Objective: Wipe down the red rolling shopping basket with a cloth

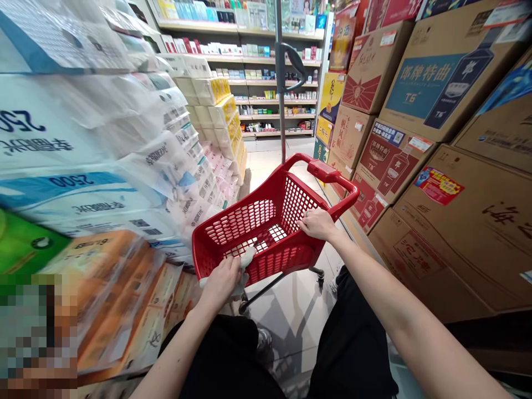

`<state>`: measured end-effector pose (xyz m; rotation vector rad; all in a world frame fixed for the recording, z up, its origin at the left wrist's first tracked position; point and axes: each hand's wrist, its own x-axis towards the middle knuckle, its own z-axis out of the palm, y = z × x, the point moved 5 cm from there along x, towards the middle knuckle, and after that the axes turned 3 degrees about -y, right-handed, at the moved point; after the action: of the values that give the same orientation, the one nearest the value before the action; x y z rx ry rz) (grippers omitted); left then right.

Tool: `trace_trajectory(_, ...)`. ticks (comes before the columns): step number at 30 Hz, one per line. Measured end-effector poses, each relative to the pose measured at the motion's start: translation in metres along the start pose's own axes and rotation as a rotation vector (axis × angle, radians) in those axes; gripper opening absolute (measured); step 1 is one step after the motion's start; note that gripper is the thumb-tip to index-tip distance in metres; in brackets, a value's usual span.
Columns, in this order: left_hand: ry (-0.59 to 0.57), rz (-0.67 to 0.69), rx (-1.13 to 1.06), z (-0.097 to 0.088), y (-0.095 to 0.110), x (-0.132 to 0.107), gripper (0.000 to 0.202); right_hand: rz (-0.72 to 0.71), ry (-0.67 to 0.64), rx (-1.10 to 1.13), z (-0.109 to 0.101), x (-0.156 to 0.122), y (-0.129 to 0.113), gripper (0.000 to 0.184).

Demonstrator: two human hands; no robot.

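Note:
A red plastic shopping cart with a perforated basket stands in front of my legs, its handle at the upper right. My left hand is closed around a pale, crumpled cloth, which lies over the near rim of the basket. Part of the cloth is hidden under the fingers. Further right along the same rim, my right hand grips the edge near the handle end. Inside the basket I see only the grid floor and walls.
Stacked tissue packs line the left side, with orange packs low in front. Cardboard cartons are piled on the right. A grey pole rises behind the cart. Shelves of small boxes stand at the back.

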<state>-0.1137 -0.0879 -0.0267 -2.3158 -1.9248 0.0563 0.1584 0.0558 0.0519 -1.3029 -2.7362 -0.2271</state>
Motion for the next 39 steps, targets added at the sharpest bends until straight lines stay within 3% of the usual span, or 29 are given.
trace_trajectory(5, 0.036, 0.018, 0.021, -0.006, 0.014, 0.004, 0.033, 0.008, 0.02, -0.006, -0.002, 0.002, -0.003, 0.052)
trace_trajectory(14, 0.127, 0.058, 0.016, -0.019, 0.065, 0.046, 0.038, 0.041, 0.025, 0.0, -0.002, 0.002, -0.015, 0.052)
trace_trajectory(18, 0.16, 0.026, -0.02, -0.019, 0.069, 0.044, 0.04, 0.065, 0.04, -0.004, -0.002, -0.002, -0.023, 0.051)
trace_trajectory(20, 0.171, 0.012, -0.013, -0.019, 0.069, 0.04, 0.039, 0.037, 0.053, 0.01, -0.001, -0.004, -0.037, 0.048)
trace_trajectory(25, 0.164, -0.009, 0.008, -0.019, 0.069, 0.036, 0.03, -0.198, 0.057, 0.103, 0.008, -0.007, -0.088, 0.039)
trace_trajectory(31, 0.146, 0.007, 0.001, -0.021, 0.051, 0.016, 0.031, -0.121, 0.056, 0.113, 0.014, -0.006, -0.09, 0.043)
trace_trajectory(39, 0.14, -0.047, -0.019, 0.002, -0.022, -0.05, 0.032, -0.105, 0.017, 0.1, 0.013, -0.002, -0.084, 0.055)
